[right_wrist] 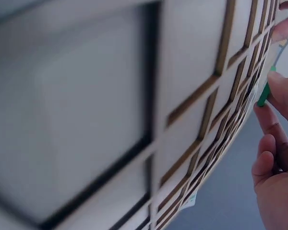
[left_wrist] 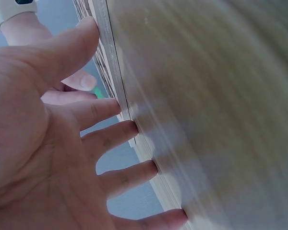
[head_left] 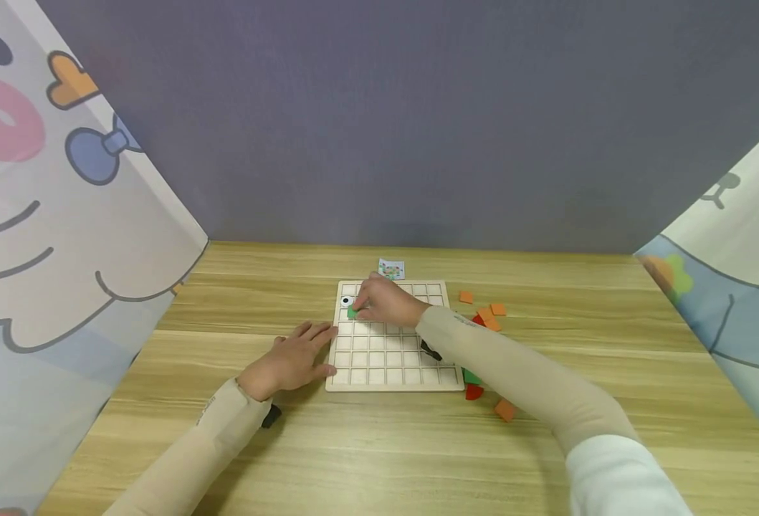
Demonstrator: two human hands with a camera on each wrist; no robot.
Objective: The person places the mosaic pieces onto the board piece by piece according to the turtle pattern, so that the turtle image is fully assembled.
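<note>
A pale wooden grid board lies on the table in the head view. Between thumb and fingers my right hand pinches a green piece over the board's upper left squares. The right wrist view shows that green piece edge-on at the fingertips. Just above it, a round white piece with a black dot sits in a square near the left edge. My left hand is spread flat on the table, its thumb and fingertips at the board's left edge. In the left wrist view its fingers are straight and hold nothing.
Right of the board lie several orange squares, red pieces and a green piece, some partly hidden by the right forearm. A small printed card lies behind the board. A grey panel stands at the table's back.
</note>
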